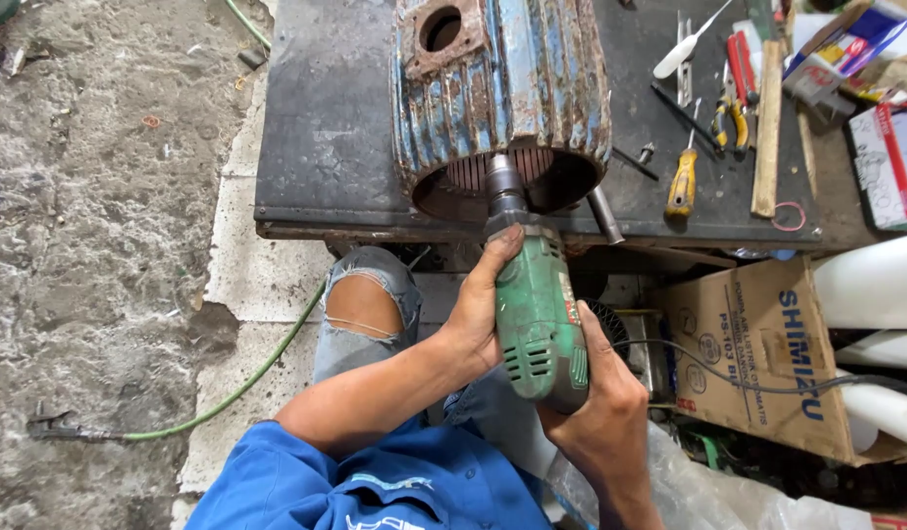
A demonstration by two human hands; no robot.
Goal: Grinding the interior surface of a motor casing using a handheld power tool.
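Left grip: the left hand (481, 312) wraps the front body of the green drill (538, 324), thumb up near the collar.
Right grip: the right hand (598, 402) closes round the drill's rear handle from 5 o'clock; the trigger finger is hidden.
Drill: points toward 12 o'clock, its chuck (503, 185) inside the open end of the motor (500, 93).
Motor: a rusty blue finned housing lying on its side at the near edge of the bench (326, 147), its mouth toward the person.
Cord: the cable (728, 381) runs off at 3 o'clock over a carton (767, 353).
Around: a yellow-handled screwdriver (681, 183), pliers (733, 118) and a wooden stick (767, 128) lie at 2 o'clock; a knee (360, 304) sits just under the bench edge.
Risk, bite: if the bit catches inside, the drill may twist against both wrists.
Risk, roll: nothing visible clamps the round motor, so pushing could shift it on the bench.
Risk, cord: the slack cable may snag on the carton.
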